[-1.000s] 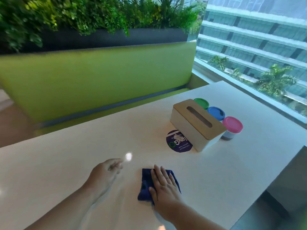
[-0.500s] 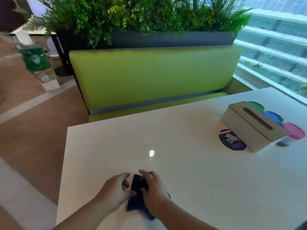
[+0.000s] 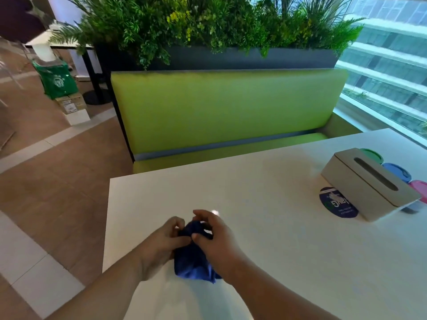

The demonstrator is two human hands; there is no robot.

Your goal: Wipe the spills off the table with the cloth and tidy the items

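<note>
A dark blue cloth (image 3: pixel 193 262) is bunched up between both my hands over the near left part of the white table (image 3: pixel 288 239). My left hand (image 3: pixel 161 243) grips its left side with curled fingers. My right hand (image 3: pixel 215 236) pinches its top, thumb against the fabric. At the right stands a tissue box (image 3: pixel 367 183) with a wooden lid. Behind it are three tubs with a green lid (image 3: pixel 370 154), a blue lid (image 3: pixel 396 170) and a pink lid (image 3: pixel 420 187). No spill shows clearly on the tabletop.
A round dark sticker (image 3: pixel 336 204) lies on the table in front of the tissue box. A green bench (image 3: pixel 221 112) with a planter behind it faces me across the table. The table's left edge drops to a brown tiled floor (image 3: pixel 53 181). A window runs along the right.
My right hand was pressing the cloth flat on the table; now both hands have gathered it into a bunch. My view has turned left, so the box and tubs sit further right.
</note>
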